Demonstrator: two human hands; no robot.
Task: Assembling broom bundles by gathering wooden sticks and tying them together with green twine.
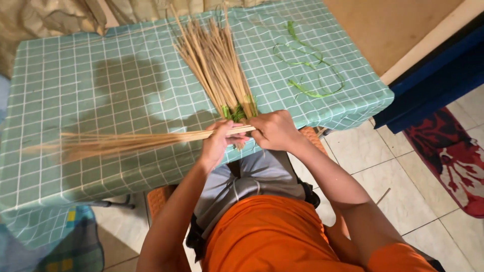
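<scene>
My left hand (218,143) has its fingers clamped on a thin bundle of sticks (126,142) running left over the checked tabletop (101,85). My right hand (275,131) has its fingers closed at the near end of the bigger stick bundle (217,63), which fans away to the far edge. Green leaf strips (307,75) lie well apart on the right.

The bench (75,90) stands before the seated person, its cloth hanging over the near edge; a fanned bundle of sticks (214,60) lies on the bench at the middle, its spread ends toward the far edge and its gathered end at the near edge; a second bundle of sticks (126,142) stretches leftward across the near part of the bench, its right end held in the left hand (218,142); the right hand (275,131) sits just right of the left, at the bench's near edge; loose leaf strips (307,65) lie on the bench to the right of the fanned bundle; a rug (454,156) lies on the floor (383,176) at far right, beyond the bench corner.
</scene>
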